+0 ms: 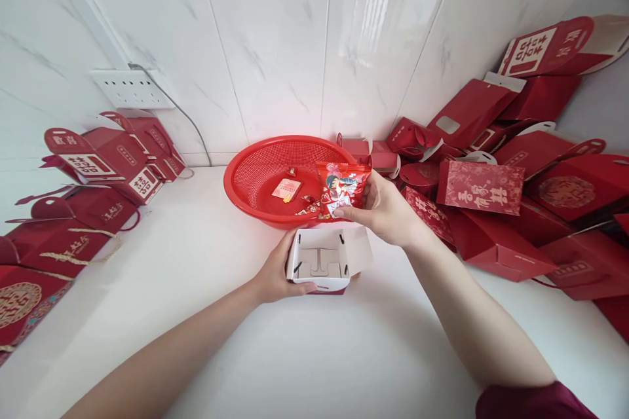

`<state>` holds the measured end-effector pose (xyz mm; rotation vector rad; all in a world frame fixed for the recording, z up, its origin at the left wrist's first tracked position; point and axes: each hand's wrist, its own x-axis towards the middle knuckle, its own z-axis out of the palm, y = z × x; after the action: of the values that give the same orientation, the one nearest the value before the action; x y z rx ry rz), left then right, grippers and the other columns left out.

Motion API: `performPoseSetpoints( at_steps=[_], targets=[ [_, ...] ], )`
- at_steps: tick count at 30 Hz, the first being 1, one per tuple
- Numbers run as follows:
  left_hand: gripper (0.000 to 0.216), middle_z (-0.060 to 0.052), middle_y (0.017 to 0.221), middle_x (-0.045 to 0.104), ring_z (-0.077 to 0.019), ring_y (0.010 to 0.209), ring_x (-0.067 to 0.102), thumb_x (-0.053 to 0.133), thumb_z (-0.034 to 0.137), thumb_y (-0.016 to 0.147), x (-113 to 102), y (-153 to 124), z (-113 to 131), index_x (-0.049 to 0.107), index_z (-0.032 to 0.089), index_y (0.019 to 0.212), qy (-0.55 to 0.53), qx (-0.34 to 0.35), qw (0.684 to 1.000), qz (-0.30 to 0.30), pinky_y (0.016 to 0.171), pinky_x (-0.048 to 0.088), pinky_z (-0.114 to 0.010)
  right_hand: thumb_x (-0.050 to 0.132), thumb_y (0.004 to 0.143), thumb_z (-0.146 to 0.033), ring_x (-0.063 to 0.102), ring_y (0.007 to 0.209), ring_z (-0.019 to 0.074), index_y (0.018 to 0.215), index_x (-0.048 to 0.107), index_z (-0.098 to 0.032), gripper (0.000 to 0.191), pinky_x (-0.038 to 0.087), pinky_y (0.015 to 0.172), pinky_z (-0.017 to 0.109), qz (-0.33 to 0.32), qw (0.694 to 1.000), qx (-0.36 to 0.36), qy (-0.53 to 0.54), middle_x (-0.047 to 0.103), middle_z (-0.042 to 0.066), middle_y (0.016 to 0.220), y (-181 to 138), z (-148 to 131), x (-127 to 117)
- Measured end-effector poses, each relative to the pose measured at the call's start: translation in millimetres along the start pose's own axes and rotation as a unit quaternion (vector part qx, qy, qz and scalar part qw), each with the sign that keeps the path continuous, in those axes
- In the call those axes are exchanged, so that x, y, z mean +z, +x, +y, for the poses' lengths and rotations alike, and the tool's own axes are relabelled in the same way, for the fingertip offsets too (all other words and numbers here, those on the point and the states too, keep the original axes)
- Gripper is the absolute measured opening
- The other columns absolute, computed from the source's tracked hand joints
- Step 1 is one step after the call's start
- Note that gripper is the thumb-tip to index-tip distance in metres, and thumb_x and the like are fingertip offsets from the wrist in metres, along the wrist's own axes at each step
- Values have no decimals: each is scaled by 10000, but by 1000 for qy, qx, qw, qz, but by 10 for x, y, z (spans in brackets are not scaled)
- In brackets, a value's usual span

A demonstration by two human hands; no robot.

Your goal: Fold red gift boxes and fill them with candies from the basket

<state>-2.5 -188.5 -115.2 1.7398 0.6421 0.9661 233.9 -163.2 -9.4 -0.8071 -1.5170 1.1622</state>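
Observation:
My left hand (276,272) grips the left side of a small open gift box (322,263), white inside and red outside, standing on the white counter. My right hand (381,207) holds a red snack packet (341,188) with a cartoon picture just above the box, in front of a round red basket (255,173). Inside the basket lie a small orange-pink sachet (286,189) and some wrapped sweets (308,207).
Folded and assembled red gift boxes (496,193) are heaped at the right against the tiled wall. More red boxes (105,167) and bags with cord handles (59,242) stand at the left. A white power strip (132,88) hangs on the wall.

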Motion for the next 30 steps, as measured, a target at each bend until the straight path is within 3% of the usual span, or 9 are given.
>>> performPoseSetpoints(
  at_steps=[7,11,13,16,19,22,26,30],
  targets=[
    [920,-150,1418,505,-378,1327,482,853,381,667,22,7,-3,366,229,1432,-28,-4,1000,0,1100,405,-544,737,800,-262,642,1132,277,1211,533,-225,460,543,936,418,0,987,-39,-156,665,85,1235,-49,-15,27],
    [908,-160,1390,520,-379,1273,528,856,334,662,10,4,-16,370,216,1420,-17,-4,1000,-4,1057,443,-541,714,818,-259,668,1074,253,1287,526,-250,506,564,852,376,-168,963,17,-213,682,65,1209,-86,-107,-20],
    [930,-169,1392,517,-381,1257,542,861,330,660,5,5,-11,355,215,1432,-20,-9,1000,-9,1035,461,-534,690,842,-269,642,1136,250,1356,492,-285,551,554,862,371,-221,942,39,-251,651,65,1283,-104,-140,-36],
    [967,-171,1418,494,-384,1273,528,866,341,654,1,9,-1,336,223,1454,-6,-13,1000,-6,1037,460,-530,629,896,-286,633,1144,233,1269,564,-278,379,533,876,356,-200,933,25,-298,664,66,1247,-114,-164,-27],
    [967,-167,1431,482,-382,1300,501,871,353,645,-4,12,-3,349,218,1448,20,0,1000,3,1066,437,-532,609,916,-315,681,978,204,1121,616,-254,214,529,803,316,-201,929,25,-310,714,45,1080,-113,-162,8],
    [944,-157,1411,504,-372,1288,514,870,366,647,-10,8,-16,365,215,1431,30,7,1000,0,1072,438,-522,654,871,-284,679,839,198,1069,616,-252,204,498,705,294,-253,897,45,-360,727,22,973,-122,-125,65],
    [940,-148,1367,537,-352,1240,554,872,360,647,-12,0,-28,364,210,1424,36,2,999,0,1051,462,-494,568,806,-46,633,731,175,865,602,-215,182,420,628,266,-268,845,50,-460,707,22,856,-144,-48,157],
    [955,-153,1389,520,-364,1268,531,878,360,636,-6,-1,-31,366,209,1428,29,4,1000,3,1065,450,-501,499,841,-22,607,736,161,825,598,-198,202,398,637,257,-233,847,5,-478,694,29,861,-119,-68,172]
  ],
)
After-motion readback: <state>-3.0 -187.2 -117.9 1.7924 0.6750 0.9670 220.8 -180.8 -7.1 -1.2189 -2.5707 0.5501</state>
